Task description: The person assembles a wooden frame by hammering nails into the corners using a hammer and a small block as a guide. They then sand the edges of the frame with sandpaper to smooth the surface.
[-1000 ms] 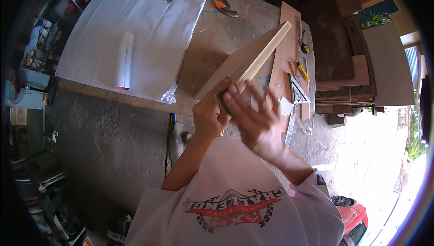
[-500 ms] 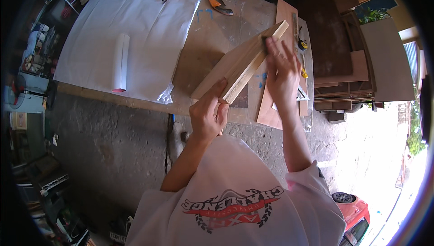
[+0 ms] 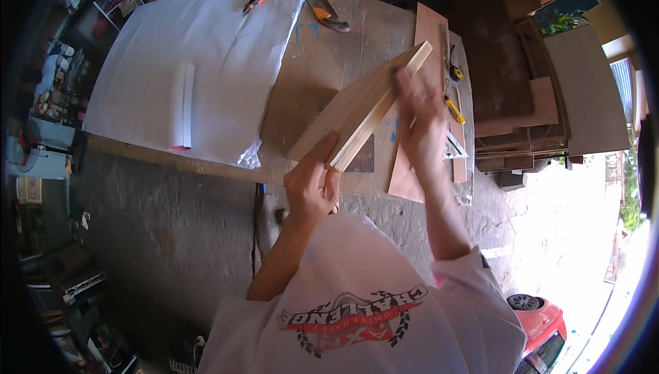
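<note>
I hold a pale wooden board (image 3: 353, 109) tilted above the workbench (image 3: 322, 51). My left hand (image 3: 310, 188) grips its near lower corner. My right hand (image 3: 422, 123) is blurred and lies against the board's edge about midway along, fingers toward the far end. I cannot tell whether something is held in the right hand.
A large white sheet (image 3: 199, 65) with a white roll (image 3: 181, 106) covers the bench's left. Pliers (image 3: 255, 0) and a saw (image 3: 326, 10) lie at the far edge. A brown plank (image 3: 425, 27), yellow tape measure (image 3: 456, 72) and yellow knife (image 3: 454, 109) sit right. Stacked boards (image 3: 542, 106) stand beyond.
My right hand slid from the board's near end up to its far end, then back toward the middle. The left hand kept hold of the near corner.
</note>
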